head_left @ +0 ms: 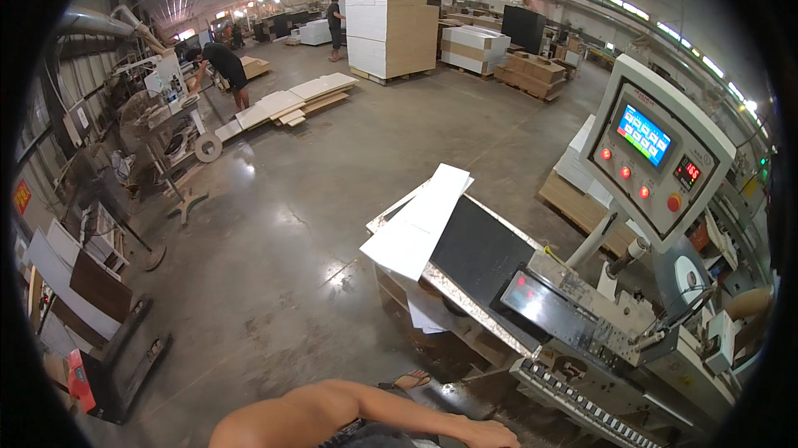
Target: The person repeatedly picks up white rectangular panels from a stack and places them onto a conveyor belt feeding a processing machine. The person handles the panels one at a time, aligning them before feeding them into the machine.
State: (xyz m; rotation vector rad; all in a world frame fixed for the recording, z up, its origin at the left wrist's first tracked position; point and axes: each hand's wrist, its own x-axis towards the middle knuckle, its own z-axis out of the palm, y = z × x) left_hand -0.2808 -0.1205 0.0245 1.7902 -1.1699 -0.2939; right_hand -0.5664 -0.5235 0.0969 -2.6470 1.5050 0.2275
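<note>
My left forearm [332, 406] crosses the bottom of the view from the left. My left hand [489, 433] lies loose at the lower edge, holding nothing, just in front of a woodworking machine [582, 323]. My right hand is out of view. My sandalled foot [411, 380] rests on the concrete floor beside the machine's base. Long white boards [420, 219] lie slanted across the machine's black table [486, 257]. A grey control panel [657, 157] with a lit screen and red buttons stands on a post to the right.
Tall stacks of white and tan panels [391, 32] sit on pallets at the back. Loose boards [291, 99] lie on the floor. One person [223, 66] bends at a bench far left; another [335, 24] stands farther off. Standing fans [145, 120] and leaning panels line the left wall.
</note>
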